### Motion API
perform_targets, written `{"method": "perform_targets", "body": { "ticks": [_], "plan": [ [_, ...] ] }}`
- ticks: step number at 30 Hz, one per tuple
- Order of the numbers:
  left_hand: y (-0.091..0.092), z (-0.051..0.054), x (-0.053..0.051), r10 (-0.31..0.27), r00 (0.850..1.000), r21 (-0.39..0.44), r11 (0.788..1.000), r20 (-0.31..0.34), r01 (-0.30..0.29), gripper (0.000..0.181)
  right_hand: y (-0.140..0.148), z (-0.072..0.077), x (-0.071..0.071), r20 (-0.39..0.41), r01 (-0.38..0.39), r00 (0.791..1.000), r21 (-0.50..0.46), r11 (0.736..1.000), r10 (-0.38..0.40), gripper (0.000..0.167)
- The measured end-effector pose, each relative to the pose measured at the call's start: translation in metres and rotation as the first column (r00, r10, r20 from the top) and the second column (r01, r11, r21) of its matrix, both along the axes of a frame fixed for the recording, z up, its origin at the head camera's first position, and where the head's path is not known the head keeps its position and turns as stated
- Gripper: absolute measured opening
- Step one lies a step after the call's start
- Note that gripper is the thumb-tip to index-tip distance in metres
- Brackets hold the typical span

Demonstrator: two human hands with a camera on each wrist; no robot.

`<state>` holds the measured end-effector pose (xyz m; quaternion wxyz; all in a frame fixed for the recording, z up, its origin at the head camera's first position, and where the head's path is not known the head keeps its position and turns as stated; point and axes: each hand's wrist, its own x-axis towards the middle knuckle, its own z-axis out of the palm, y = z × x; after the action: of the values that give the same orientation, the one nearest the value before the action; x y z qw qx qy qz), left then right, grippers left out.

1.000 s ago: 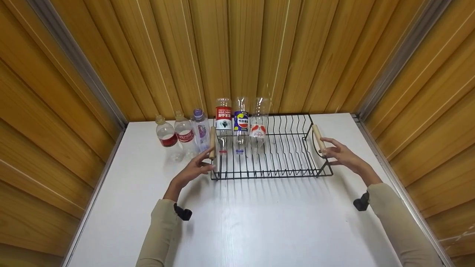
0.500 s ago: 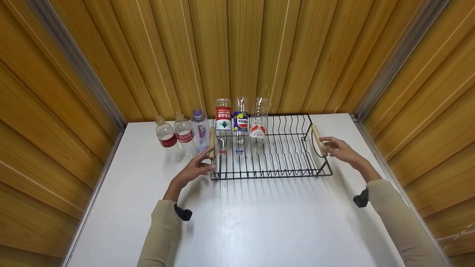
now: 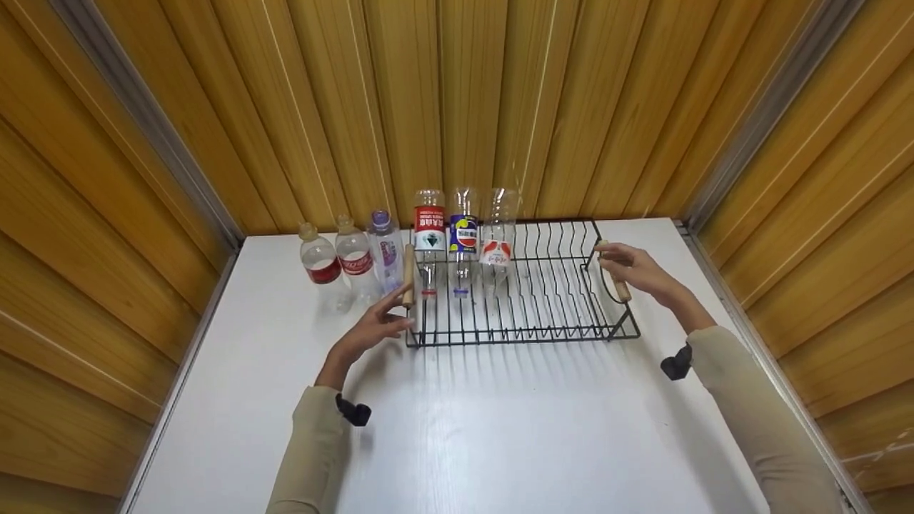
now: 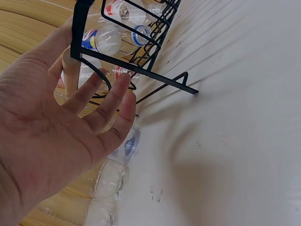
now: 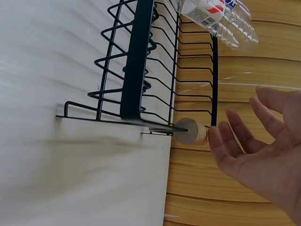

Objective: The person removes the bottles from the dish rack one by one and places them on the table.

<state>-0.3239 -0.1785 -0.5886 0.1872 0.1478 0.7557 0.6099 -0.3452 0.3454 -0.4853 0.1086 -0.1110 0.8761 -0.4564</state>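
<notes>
A black wire rack (image 3: 550, 335) with wooden handles stands on the white table. My left hand (image 3: 368, 332) is at its left handle (image 3: 408, 275), fingers loosely extended; in the left wrist view the palm of the left hand (image 4: 51, 127) shows, one finger passing behind the handle (image 4: 70, 73). The right hand (image 3: 643, 275) has its fingertips at the far part of the right handle (image 3: 623, 289), fingers relaxed; the right wrist view shows this hand (image 5: 263, 146) beside the handle's end (image 5: 187, 131). Three bottles, red-labelled (image 3: 430, 228), blue-labelled (image 3: 463, 234) and red-and-white-labelled (image 3: 496, 251), lean neck-down in the rack's left part.
Left of the rack stand three more bottles: two with red labels (image 3: 324, 270) (image 3: 357, 262) and one purple-capped (image 3: 386, 250). Wood-patterned walls (image 3: 471, 107) rise behind and at both sides of the table (image 3: 500, 428).
The right hand has moved away from me along its handle, from the near part to the far part. My left hand, the rack and the bottles look unchanged.
</notes>
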Motion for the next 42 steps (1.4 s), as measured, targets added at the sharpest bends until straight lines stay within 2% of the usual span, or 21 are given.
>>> {"method": "perform_targets", "body": {
  "ticks": [4,9,21,26,28,33,38,42],
  "plan": [
    [-0.001,-0.002,-0.001,0.010,1.000,-0.006,1.000,0.002,-0.010,0.076,-0.016,0.001,-0.007,0.021,-0.058,0.998,-0.033,0.998,0.058,0.054],
    [-0.001,-0.004,-0.002,0.017,1.000,0.004,1.000,-0.001,-0.017,0.077,-0.035,-0.001,-0.017,0.038,-0.094,0.995,-0.054,0.994,0.096,0.053],
    [-0.003,-0.004,-0.002,0.013,1.000,0.015,1.000,-0.017,-0.012,0.078,-0.075,-0.007,-0.045,0.086,-0.107,0.990,-0.081,0.991,0.114,0.050],
    [-0.002,-0.003,-0.002,0.017,1.000,0.015,1.000,-0.009,-0.017,0.076,-0.095,-0.018,-0.058,0.129,-0.126,0.982,-0.103,0.987,0.139,0.051],
    [-0.001,-0.004,-0.001,0.018,1.000,0.011,1.000,0.005,-0.018,0.076,-0.102,-0.028,-0.064,0.148,-0.136,0.977,-0.118,0.984,0.152,0.053],
    [0.001,-0.004,0.001,0.018,0.999,0.001,1.000,0.031,-0.018,0.077,-0.118,-0.036,-0.073,0.224,-0.136,0.958,-0.194,0.972,0.179,0.064],
    [0.002,-0.004,0.001,0.018,1.000,0.008,1.000,0.020,-0.018,0.077,-0.131,-0.035,-0.080,0.285,-0.104,0.943,-0.244,0.964,0.173,0.081],
    [0.002,-0.003,0.001,0.020,1.000,0.011,1.000,0.006,-0.021,0.078,-0.142,-0.033,-0.084,0.320,-0.106,0.929,-0.244,0.964,0.183,0.089]
  ]
}}
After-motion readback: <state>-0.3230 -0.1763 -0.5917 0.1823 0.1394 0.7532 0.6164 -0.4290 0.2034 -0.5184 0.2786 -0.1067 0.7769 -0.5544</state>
